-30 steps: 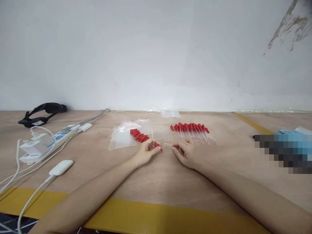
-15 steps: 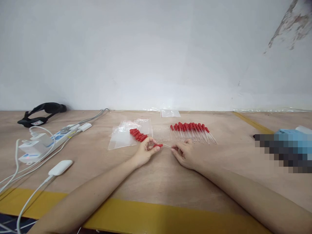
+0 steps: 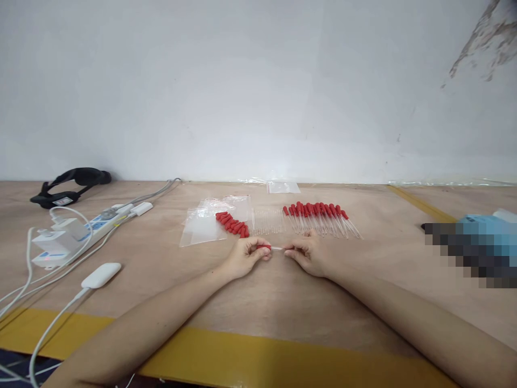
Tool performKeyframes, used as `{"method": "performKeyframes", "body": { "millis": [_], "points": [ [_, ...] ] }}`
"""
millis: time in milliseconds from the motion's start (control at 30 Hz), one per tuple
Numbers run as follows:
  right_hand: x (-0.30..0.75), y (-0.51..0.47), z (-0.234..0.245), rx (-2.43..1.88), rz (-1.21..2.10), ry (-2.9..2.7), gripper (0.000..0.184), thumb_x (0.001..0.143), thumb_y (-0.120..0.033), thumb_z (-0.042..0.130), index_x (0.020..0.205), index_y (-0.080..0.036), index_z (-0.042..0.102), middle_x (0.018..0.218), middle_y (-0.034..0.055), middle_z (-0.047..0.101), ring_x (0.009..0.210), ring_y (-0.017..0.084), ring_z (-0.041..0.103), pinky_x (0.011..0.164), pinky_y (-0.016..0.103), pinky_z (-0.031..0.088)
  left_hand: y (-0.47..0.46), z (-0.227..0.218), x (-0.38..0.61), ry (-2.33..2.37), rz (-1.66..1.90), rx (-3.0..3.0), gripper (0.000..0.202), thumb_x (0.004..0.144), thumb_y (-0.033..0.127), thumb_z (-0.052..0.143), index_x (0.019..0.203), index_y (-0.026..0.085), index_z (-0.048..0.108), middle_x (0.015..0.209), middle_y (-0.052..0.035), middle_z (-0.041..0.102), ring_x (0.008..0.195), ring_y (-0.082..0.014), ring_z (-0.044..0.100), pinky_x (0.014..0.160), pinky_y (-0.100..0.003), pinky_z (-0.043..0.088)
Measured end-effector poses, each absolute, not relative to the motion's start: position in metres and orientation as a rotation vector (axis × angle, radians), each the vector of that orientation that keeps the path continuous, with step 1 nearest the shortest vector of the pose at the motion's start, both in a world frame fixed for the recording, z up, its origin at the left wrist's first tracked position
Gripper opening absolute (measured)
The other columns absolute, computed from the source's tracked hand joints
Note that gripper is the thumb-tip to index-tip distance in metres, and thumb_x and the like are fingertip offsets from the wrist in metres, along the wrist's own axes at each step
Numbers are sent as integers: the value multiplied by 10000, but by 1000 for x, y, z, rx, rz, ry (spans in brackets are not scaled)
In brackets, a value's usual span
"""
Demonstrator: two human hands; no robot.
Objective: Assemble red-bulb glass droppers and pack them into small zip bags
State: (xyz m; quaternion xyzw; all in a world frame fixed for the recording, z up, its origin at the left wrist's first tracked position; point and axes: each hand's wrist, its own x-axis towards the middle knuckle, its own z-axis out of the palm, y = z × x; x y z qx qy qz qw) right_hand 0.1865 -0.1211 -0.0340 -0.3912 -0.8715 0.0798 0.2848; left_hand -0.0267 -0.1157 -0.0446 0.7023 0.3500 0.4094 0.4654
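Between finger and thumb, my left hand (image 3: pixel 247 257) pinches a red rubber bulb (image 3: pixel 264 247). A thin glass dropper tube (image 3: pixel 277 248) runs from the bulb's mouth to my right hand (image 3: pixel 309 254), whose fingertips close on its other end. Tube and bulb are in line and meet at my left fingertips; how deep the tube sits is hidden. Loose red bulbs (image 3: pixel 232 223) lie just beyond my left hand. Bare glass tubes (image 3: pixel 268 221) lie in a row behind both hands. Droppers with red bulbs fitted (image 3: pixel 319 213) lie side by side beyond my right hand.
Clear plastic bags (image 3: pixel 202 226) lie under and beside the loose bulbs; another small bag (image 3: pixel 283 187) is by the wall. On the left are a power strip (image 3: pixel 97 226), white cables, a white oval device (image 3: pixel 100 275) and a black strap (image 3: pixel 72 186). A blue item (image 3: pixel 484 231) is at right.
The bulb and tube have come from slightly askew into a straight line. My left hand has shifted a little toward the right and nearer me, uncovering more loose bulbs.
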Motion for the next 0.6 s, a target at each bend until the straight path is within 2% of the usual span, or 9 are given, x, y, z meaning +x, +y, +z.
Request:
{"method": "performKeyframes", "body": {
  "millis": [233,400,600],
  "points": [
    [189,-121,-30,-1070,55,-2402,228,867,-293,415,871,-246,638,790,-13,668,648,114,526,743,318,228,-120,-44,-28,982,969,2033,215,794,315,532,843,119,609,691,-34,629,616,-115,579,588,-227,469],
    [186,-125,-28,-1048,-145,-2443,299,887,-277,347,811,-218,630,752,6,647,643,122,492,696,312,206,-126,-34,-28,1096,975,2305,176,807,285,517,844,157,631,779,-28,657,689,-127,590,604,-214,451],
    [181,-123,-28,-1037,-102,-2491,285,884,-259,335,812,-203,605,742,14,642,641,127,487,672,300,195,-128,-31,-26,1066,968,2416,154,809,252,511,855,157,623,758,-21,651,668,-118,579,603,-212,440]
  ]
}}
